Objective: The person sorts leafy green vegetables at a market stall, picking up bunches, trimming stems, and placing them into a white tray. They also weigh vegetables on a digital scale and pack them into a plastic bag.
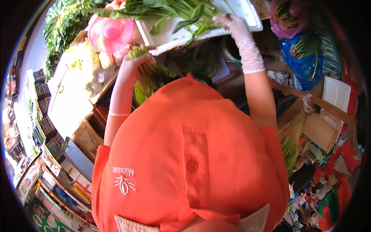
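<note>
Both hands wear thin whitish gloves. My left hand [140,59] is closed around the stems of a bunch of leafy greens [146,82], whose leaves hang down towards the orange shirt. At the near right part of a white foam tray [252,17], my right hand [230,21] is at the stem ends of more long leafy greens [185,11] lying there. Its fingertips are small and blurred, so whether they grip a stem does not show. A pink plastic strainer basket [110,33] stands left of the tray, just beyond my left hand.
Pale cabbages [87,62] lie on the bright left counter, with a heap of leafy greens [62,29] beyond. Below the tray is a bluish plastic crate [221,69]. Spring onions in a blue bag [304,63] and a pink bag [285,21] are at right, above a wooden rail [292,90].
</note>
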`<control>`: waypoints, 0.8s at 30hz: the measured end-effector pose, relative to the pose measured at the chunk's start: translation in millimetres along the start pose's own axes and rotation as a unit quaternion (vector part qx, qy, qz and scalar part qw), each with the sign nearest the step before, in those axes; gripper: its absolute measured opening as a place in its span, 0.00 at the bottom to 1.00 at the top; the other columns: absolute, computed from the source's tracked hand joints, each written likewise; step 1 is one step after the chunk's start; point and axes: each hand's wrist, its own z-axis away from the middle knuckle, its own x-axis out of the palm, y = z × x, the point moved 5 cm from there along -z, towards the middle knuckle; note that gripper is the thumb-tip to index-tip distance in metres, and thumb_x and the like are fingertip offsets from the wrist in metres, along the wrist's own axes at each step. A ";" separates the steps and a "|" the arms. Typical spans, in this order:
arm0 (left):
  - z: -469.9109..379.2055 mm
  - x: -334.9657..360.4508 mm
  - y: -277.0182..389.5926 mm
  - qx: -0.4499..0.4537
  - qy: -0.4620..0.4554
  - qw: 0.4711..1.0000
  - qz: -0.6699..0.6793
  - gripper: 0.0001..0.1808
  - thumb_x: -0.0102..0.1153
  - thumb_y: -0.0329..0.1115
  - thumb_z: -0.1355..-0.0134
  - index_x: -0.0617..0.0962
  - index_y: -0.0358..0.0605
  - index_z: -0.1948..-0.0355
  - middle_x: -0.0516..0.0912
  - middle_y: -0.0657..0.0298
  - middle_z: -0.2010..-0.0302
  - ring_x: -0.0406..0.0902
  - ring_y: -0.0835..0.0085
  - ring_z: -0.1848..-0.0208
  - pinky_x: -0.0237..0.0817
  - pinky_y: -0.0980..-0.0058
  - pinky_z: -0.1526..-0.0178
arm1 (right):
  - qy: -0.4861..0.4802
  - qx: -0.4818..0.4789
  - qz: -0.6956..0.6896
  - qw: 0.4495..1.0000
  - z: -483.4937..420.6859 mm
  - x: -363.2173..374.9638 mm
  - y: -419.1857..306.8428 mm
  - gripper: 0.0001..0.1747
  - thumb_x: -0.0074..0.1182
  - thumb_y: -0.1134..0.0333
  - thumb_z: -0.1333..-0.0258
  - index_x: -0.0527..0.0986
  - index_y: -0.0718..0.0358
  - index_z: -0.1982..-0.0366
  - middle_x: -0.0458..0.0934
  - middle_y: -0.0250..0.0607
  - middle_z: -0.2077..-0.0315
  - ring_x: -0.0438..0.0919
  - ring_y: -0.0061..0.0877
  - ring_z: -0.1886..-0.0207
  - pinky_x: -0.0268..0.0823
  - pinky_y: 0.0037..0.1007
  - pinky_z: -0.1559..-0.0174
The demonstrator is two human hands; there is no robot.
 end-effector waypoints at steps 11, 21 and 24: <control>9.1 -7.8 3.8 0.019 0.025 0.997 0.075 0.16 0.58 0.27 0.45 0.78 0.32 0.55 0.80 0.63 0.73 0.78 0.74 0.69 0.68 0.77 0.61 | 0.088 0.020 0.147 0.985 2.1 4.0 49.7 0.21 0.57 0.63 0.47 0.76 0.65 0.52 0.81 0.37 0.62 0.77 0.19 0.62 0.67 0.21 0.54; 4.7 2.6 3.6 -0.018 -0.020 0.999 0.035 0.17 0.58 0.30 0.45 0.78 0.34 0.54 0.80 0.63 0.71 0.77 0.77 0.67 0.65 0.80 0.60 | -0.003 0.032 0.181 0.983 22.4 96.9 38.5 0.15 0.63 0.62 0.54 0.77 0.65 0.67 0.81 0.44 0.72 0.79 0.40 0.67 0.70 0.35 0.63; 3.5 11.8 6.1 -0.053 -0.019 0.998 -0.002 0.17 0.59 0.29 0.45 0.78 0.33 0.55 0.80 0.63 0.70 0.77 0.76 0.66 0.66 0.79 0.58 | -0.018 0.026 0.115 0.993 22.9 94.0 37.4 0.16 0.64 0.62 0.54 0.77 0.65 0.66 0.81 0.44 0.71 0.80 0.36 0.67 0.70 0.32 0.63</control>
